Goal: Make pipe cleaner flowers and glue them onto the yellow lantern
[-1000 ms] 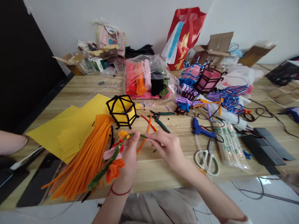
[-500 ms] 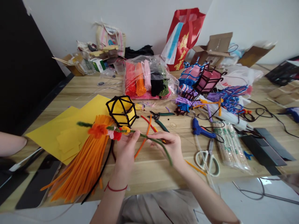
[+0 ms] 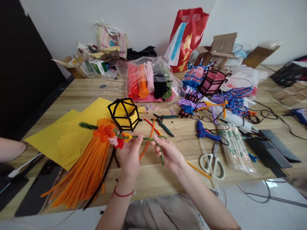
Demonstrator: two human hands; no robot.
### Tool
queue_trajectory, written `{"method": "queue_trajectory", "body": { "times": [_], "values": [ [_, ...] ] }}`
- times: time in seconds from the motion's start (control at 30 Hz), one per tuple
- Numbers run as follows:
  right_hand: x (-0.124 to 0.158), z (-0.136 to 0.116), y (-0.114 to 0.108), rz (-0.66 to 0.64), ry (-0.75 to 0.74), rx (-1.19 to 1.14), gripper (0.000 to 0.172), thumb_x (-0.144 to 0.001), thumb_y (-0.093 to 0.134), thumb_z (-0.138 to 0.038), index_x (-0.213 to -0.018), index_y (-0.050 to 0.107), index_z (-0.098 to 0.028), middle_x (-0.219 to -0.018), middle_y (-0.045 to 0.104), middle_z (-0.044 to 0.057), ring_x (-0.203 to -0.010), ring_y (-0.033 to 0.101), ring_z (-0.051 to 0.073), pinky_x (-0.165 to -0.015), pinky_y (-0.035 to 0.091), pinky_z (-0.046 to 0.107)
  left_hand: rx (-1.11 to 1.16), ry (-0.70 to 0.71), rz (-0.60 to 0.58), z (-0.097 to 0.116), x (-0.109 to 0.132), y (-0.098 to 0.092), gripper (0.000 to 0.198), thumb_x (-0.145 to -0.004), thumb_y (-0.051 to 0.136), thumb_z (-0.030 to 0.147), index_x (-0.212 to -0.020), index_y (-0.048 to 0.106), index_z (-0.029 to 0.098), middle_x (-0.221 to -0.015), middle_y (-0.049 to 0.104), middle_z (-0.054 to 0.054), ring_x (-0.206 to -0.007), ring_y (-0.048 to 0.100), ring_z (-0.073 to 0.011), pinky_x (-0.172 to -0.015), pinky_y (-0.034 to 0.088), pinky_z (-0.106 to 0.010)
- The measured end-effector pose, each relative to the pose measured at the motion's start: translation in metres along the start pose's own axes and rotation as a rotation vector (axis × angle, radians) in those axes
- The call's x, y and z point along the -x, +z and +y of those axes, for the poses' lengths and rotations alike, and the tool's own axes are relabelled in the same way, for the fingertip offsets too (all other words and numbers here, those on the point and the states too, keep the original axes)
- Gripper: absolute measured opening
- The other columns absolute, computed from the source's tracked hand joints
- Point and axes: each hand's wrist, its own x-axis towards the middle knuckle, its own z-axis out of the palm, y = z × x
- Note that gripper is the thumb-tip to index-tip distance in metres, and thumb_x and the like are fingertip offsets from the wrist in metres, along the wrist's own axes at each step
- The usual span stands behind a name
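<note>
Between my hands is a pipe-cleaner flower stem (image 3: 105,132), with orange, pink, red and yellow blooms along green chenille and a dark green tip at the left. My left hand (image 3: 131,150) pinches it just right of the yellow bloom. The fingers of my right hand (image 3: 169,152) are closed on the green pipe cleaner (image 3: 161,154) at the stem's right end, where one piece hangs down and another points right. Behind my left hand stands a black-framed yellow lantern (image 3: 125,114). A bundle of orange pipe cleaners (image 3: 82,174) lies to the left.
Green-handled pliers (image 3: 165,123), a blue glue gun (image 3: 207,132), scissors (image 3: 213,163) and bagged sticks (image 3: 236,150) lie to the right. Yellow sheets (image 3: 55,137) and a phone (image 3: 38,188) are at left, near another person's arm (image 3: 11,150). Bagged pipe cleaners (image 3: 151,80) lie behind.
My right hand has turned and now grips the green stem nearer my left hand. The long green tail that trailed over the right hand now hangs below its fingers.
</note>
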Motion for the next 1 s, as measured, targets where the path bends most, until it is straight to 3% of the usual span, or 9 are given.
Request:
{"method": "queue_trajectory", "body": {
  "times": [0.2,0.3,0.43,0.53,0.6,0.67,0.73,0.83,1.0],
  "values": [
    [-0.001,0.006,0.001,0.038,-0.143,0.095,0.036,-0.07,0.082,-0.05,-0.08,0.071,-0.017,-0.07,0.074,0.003,-0.041,0.05,0.007,-0.034,0.036,0.019,-0.034,0.038,0.067,0.001,0.006,0.005,0.032,-0.066,0.087,0.04,-0.077,0.065,0.021,-0.079,0.068,0.001,-0.079,0.066,-0.0155,-0.081,0.055,-0.032],
    [0.003,0.011,0.0,0.068,-0.281,0.174,0.027,-0.077,0.078,-0.043,-0.085,0.075,-0.018,-0.062,0.069,0.001,-0.048,0.055,0.011,-0.045,0.045,0.023,-0.046,0.014,0.111,0.0,0.008,0.006,0.036,-0.066,0.087,0.042,-0.08,0.063,0.02,-0.082,0.069,0.0,-0.08,0.066,-0.0164,-0.08,0.054,-0.032],
    [0.01,0.02,-0.006,0.076,-0.766,0.655,0.023,-0.087,0.07,-0.024,-0.109,0.076,-0.022,-0.095,0.071,0.008,-0.078,0.065,0.017,-0.075,0.056,0.031,-0.061,-0.023,0.142,-0.001,0.007,0.005,0.038,-0.066,0.087,0.045,-0.081,0.062,0.02,-0.082,0.069,0.0,-0.079,0.065,-0.0159,-0.081,0.052,-0.031],
    [0.012,0.024,-0.012,0.062,-1.019,0.995,0.031,-0.096,0.053,-0.016,-0.118,0.073,-0.021,-0.105,0.067,0.013,-0.091,0.067,0.021,-0.078,0.058,0.034,-0.069,-0.039,0.153,-0.001,0.006,0.005,0.04,-0.065,0.086,0.047,-0.08,0.062,0.02,-0.079,0.067,0.0,-0.077,0.064,-0.0164,-0.079,0.051,-0.032],
    [0.011,0.021,-0.014,0.02,-0.996,0.998,0.031,-0.098,0.05,-0.016,-0.115,0.075,-0.022,-0.105,0.068,0.013,-0.094,0.068,0.022,-0.081,0.058,0.034,-0.076,-0.052,0.157,0.0,0.004,0.003,0.042,-0.063,0.087,0.049,-0.078,0.062,0.019,-0.074,0.066,0.001,-0.075,0.063,-0.0166,-0.077,0.051,-0.032],
    [0.009,0.016,-0.015,-0.059,-0.84,0.848,0.022,-0.095,0.059,-0.021,-0.105,0.078,-0.023,-0.098,0.072,0.01,-0.088,0.069,0.022,-0.08,0.058,0.034,-0.08,-0.068,0.143,0.001,0.0,0.0,0.043,-0.059,0.088,0.05,-0.074,0.062,0.019,-0.071,0.065,0.001,-0.075,0.062,-0.0165,-0.077,0.051,-0.032],
    [0.008,0.009,-0.015,-0.128,-0.649,0.679,0.015,-0.09,0.068,-0.029,-0.096,0.079,-0.022,-0.084,0.075,0.007,-0.068,0.068,0.018,-0.067,0.057,0.031,-0.076,-0.084,0.11,0.003,-0.005,-0.003,0.044,-0.056,0.09,0.05,-0.072,0.063,0.018,-0.071,0.065,0.001,-0.075,0.062,-0.0163,-0.078,0.052,-0.031],
    [0.007,-0.001,-0.016,-0.205,-0.421,0.506,0.023,-0.086,0.072,-0.04,-0.099,0.076,-0.021,-0.071,0.075,0.003,-0.043,0.055,0.011,-0.042,0.043,0.024,-0.062,-0.12,0.052,0.005,-0.013,-0.007,0.043,-0.054,0.091,0.047,-0.074,0.066,0.018,-0.073,0.067,0.001,-0.075,0.063,-0.016,-0.079,0.053,-0.032],
    [0.012,-0.007,-0.017,-0.303,-0.182,0.261,0.025,-0.082,0.076,-0.042,-0.093,0.077,-0.021,-0.082,0.079,0.004,-0.042,0.05,0.006,-0.037,0.03,0.018,-0.004,-0.209,-0.054,-0.001,-0.019,-0.01,0.043,-0.056,0.091,0.05,-0.066,0.063,0.019,-0.069,0.065,-0.002,-0.073,0.063,-0.0183,-0.081,0.055,-0.036]
  ]
}}
